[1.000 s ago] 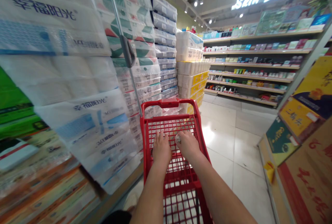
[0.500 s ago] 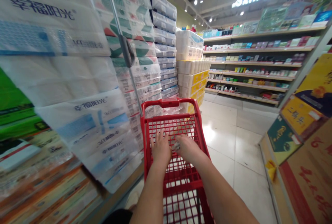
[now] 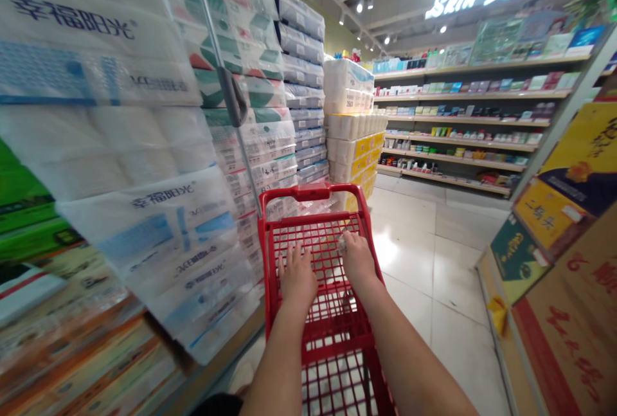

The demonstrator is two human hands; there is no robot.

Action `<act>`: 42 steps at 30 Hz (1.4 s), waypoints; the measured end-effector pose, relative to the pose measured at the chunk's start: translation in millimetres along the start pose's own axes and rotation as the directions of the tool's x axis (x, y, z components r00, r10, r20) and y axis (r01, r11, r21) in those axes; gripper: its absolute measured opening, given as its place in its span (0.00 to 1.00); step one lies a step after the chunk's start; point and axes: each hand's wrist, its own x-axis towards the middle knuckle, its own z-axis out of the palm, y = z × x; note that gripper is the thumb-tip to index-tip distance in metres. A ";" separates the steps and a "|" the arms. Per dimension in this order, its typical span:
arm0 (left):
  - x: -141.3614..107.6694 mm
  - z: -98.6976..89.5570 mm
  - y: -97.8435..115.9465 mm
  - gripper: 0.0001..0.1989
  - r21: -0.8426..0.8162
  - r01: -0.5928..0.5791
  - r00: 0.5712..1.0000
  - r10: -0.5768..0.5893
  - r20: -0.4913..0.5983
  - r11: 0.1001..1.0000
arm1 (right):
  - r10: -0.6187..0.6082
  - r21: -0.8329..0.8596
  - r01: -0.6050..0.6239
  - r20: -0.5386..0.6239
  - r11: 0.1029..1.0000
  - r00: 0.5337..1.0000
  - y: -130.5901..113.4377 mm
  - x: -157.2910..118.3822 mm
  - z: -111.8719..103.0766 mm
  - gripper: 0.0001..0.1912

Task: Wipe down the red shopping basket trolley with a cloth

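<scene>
Over the red plastic lattice shopping cart (image 3: 312, 193), the left hand (image 3: 297, 278) is splayed, while the right hand (image 3: 358, 258) curls around a small whitish object (image 3: 342, 244).

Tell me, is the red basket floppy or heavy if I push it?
The red basket likely feels stiff, since its rim looks thick. It may be light for its size, because its mesh is full of holes.

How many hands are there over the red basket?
2. The left hand, spread out, is over the red shopping basket; the right hand, beside it, is curled around a small pale thing. No other hands show.
</scene>
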 end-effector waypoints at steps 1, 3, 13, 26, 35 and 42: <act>0.2 0.2 0.0 0.29 0.001 -0.004 1.000 0.004 0.005 1.000 | -0.032 -0.002 0.032 0.034 0.999 0.999 0.2 0.1 -0.1 0.15; 0.2 0.2 -0.3 0.29 0.005 -0.007 1.000 0.007 0.015 1.000 | -0.099 0.005 0.099 0.084 0.995 0.992 0.3 -0.5 -0.2 0.15; -0.4 0.5 -0.3 0.30 -0.018 0.005 1.000 -0.005 0.006 1.000 | -0.099 0.033 0.099 0.002 0.995 0.995 17.4 6.1 2.4 0.19; 1.3 -0.5 -1.0 0.30 -0.018 0.006 1.000 -0.006 0.001 1.000 | 0.076 0.073 -0.068 -0.117 0.995 0.990 28.5 13.8 5.9 0.23; 2.1 2.6 -1.4 0.30 -0.020 -0.005 1.000 0.005 -0.003 1.000 | -0.014 0.178 0.029 -0.086 0.984 0.996 8.6 10.2 21.8 0.23; -0.7 3.4 -3.4 0.29 -0.010 -0.020 1.000 0.020 0.003 1.000 | -0.054 0.207 0.078 -0.118 0.975 0.992 10.9 42.4 20.9 0.22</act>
